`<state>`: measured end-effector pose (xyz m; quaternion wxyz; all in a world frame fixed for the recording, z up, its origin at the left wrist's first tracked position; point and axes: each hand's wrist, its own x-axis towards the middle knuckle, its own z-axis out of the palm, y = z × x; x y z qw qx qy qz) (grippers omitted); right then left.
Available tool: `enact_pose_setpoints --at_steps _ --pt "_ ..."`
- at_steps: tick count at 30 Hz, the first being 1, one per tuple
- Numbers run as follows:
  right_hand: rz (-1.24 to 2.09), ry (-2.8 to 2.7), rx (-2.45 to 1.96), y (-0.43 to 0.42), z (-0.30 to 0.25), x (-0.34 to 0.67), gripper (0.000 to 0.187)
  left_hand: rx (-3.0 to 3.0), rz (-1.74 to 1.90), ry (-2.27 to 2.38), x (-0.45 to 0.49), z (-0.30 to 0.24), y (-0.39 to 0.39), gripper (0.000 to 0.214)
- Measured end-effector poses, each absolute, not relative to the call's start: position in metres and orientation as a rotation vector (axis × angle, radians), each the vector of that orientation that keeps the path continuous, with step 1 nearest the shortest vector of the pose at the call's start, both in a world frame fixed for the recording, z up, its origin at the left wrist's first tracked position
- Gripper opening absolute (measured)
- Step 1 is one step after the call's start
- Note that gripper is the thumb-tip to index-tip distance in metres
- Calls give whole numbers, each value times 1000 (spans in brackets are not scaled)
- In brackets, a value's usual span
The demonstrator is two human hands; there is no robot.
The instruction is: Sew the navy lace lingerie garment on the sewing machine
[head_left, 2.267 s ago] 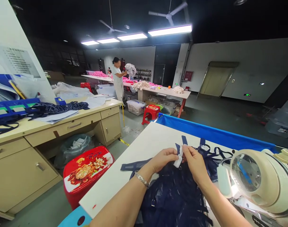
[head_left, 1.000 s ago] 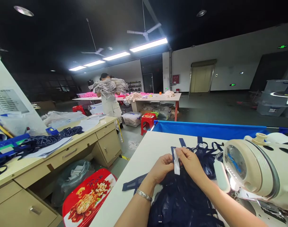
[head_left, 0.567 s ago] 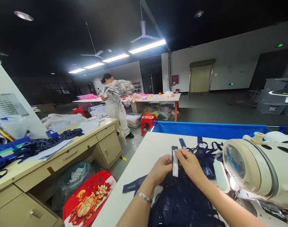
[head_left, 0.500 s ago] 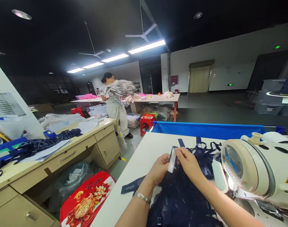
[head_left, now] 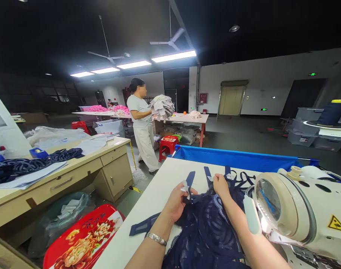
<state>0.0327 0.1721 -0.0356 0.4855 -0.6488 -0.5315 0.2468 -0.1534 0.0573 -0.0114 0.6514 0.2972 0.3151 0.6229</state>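
1. Navy garments lie heaped on the near part of the white tabletop.
2. The left hand grips a white label in its fingers, beside a navy strap.
3. The right hand is at the heap's far side, fingers curled; I cannot tell whether they grip anything.
4. A sewing machine stands to the right; blue cloth runs along the far edge.
5. Left, a red stool; farther off, a person holds a pale bundle.
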Motion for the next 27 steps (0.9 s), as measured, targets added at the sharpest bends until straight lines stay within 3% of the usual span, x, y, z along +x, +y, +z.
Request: enact_pose_setpoints --at_steps 4,10,16,23,27 --pt "575 -1306 -1515 166 -29 32 25 551 1581 597 -162 -6 59 32" --pt "489 -1327 -1451 152 -10 35 29 426 1725 506 -173 -2 63 25" --pt "470 -1511 -1524 160 -27 40 27 389 1678 475 -173 -4 63 27" --pt "465 -1690 -1634 165 -49 40 28 435 1566 419 -178 4 56 11" --pt "496 -1745 -1555 156 -41 42 20 501 1585 471 -187 12 52 13"
